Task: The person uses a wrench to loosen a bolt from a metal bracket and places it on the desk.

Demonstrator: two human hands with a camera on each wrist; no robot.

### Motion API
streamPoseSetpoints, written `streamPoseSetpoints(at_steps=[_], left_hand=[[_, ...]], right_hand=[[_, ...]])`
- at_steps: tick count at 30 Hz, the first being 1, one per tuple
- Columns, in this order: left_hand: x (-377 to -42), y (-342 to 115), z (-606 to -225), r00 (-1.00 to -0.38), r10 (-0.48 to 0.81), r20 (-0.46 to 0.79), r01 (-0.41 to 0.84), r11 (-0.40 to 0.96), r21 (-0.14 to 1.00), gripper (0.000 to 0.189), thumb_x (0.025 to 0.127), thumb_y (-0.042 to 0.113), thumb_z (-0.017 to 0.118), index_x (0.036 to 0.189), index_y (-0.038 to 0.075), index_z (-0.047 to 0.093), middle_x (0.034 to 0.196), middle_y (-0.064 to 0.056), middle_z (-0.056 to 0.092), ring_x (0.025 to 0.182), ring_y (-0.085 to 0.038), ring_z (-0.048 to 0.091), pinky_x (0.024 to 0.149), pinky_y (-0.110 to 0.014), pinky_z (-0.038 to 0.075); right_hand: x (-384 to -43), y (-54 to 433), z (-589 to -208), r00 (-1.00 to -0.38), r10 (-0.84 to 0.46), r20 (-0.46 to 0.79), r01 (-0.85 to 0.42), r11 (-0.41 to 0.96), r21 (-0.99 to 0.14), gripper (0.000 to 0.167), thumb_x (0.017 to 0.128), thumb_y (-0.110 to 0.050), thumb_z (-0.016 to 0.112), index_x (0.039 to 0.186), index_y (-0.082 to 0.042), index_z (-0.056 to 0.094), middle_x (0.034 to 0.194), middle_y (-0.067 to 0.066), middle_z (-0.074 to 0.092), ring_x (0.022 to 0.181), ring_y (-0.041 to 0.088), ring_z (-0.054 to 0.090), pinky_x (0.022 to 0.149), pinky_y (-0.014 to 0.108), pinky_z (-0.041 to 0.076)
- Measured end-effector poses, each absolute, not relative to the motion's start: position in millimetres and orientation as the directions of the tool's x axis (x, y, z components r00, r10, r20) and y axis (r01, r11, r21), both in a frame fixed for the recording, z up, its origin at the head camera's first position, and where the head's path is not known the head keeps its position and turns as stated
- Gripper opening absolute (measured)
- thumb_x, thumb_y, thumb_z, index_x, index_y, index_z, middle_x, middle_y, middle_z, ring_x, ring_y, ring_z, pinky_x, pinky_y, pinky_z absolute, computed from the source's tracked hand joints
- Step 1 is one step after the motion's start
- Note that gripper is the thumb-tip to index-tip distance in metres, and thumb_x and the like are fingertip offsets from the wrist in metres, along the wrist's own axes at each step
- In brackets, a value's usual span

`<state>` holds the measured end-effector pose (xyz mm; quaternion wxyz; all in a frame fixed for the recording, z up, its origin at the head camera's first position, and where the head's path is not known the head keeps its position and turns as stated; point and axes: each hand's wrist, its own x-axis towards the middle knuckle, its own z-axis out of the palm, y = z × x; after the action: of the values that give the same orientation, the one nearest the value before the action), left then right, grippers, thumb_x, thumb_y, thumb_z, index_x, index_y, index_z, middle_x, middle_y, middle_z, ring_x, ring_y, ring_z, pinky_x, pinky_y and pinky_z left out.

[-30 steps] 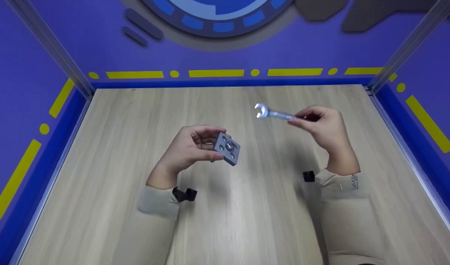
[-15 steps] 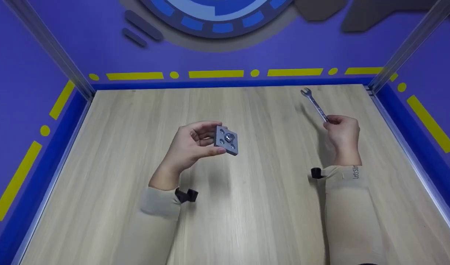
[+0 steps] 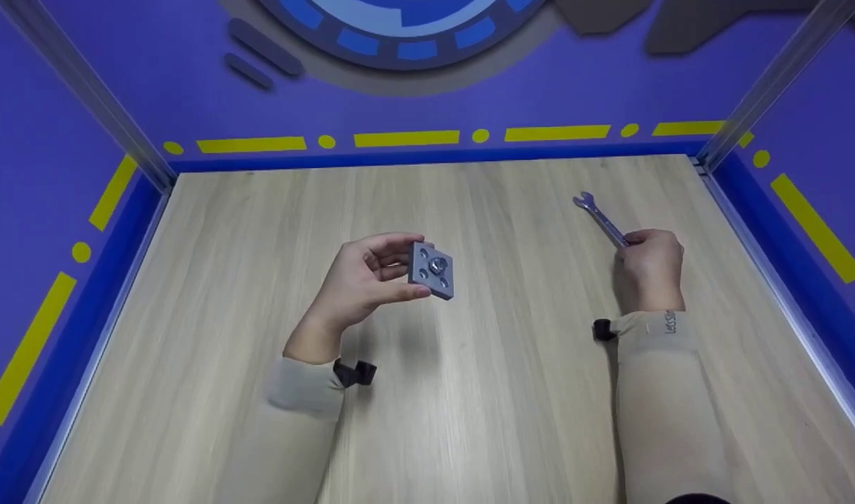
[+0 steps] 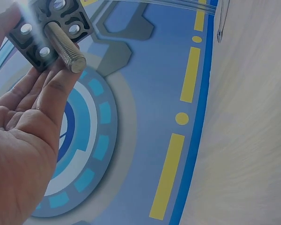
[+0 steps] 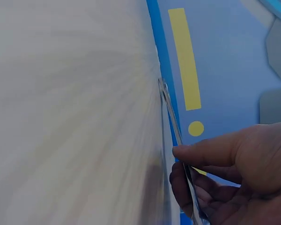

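Observation:
My left hand (image 3: 357, 283) grips a small square grey plate (image 3: 422, 280) by its edges, thumb below and fingers above, raised over the table. A hex bolt (image 3: 438, 265) sits in the plate's middle, with round holes around its head. From the plate's ribbed back, in the left wrist view, the threaded bolt shank (image 4: 64, 47) juts out. Off to the right, my right hand (image 3: 653, 269) pinches a shiny open-end wrench (image 3: 604, 222) between thumb and fingers, low over the table. The wrench's open end points to the back left; its other end is hidden by the hand in the head view.
A light wood-grain table (image 3: 497, 392) lies under both hands. Blue-purple panels (image 3: 399, 112) with yellow markings enclose its back and sides, joined by metal corner posts (image 3: 770, 87). Black wrist mounts (image 3: 357, 373) stick out from the sleeves.
The wrench swung away from the plate to the right and came down close to the table. The left hand with the plate has stayed nearly in place, tilting the plate slightly.

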<state>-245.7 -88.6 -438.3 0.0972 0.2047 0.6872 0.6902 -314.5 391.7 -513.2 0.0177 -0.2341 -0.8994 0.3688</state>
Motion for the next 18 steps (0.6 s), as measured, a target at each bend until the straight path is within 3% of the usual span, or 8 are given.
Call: streamPoseSetpoints(at_steps=[7,18], left_hand=[[-245,-88,-439,-0.898,0.412,0.156,0.156,-0.035,0.987,0.073,0.084,-0.006,0.096,0.15,-0.009,0.065,0.145,-0.024,0.074,0.121,-0.018,0.079,0.11,-0.033,0.067],[-245,-89,-438,-0.904,0.396,0.165,0.168,-0.026,0.985,0.072,0.084,-0.006,0.095,0.15,-0.006,0.066,0.145,-0.023,0.074,0.123,-0.019,0.079,0.11,-0.032,0.066]], right_hand=[[-309,400,-514,-0.884,0.448,-0.131,0.434,0.688,-0.582,0.048,0.102,0.007,0.051,0.145,0.006,0.072,0.149,0.034,0.068,0.147,0.053,0.059,0.128,0.065,0.048],[-308,406,-514,-0.875,0.47,-0.113,0.453,0.715,-0.532,0.043,0.106,0.007,0.053,0.145,0.009,0.07,0.147,0.035,0.069,0.138,0.054,0.064,0.122,0.066,0.053]])
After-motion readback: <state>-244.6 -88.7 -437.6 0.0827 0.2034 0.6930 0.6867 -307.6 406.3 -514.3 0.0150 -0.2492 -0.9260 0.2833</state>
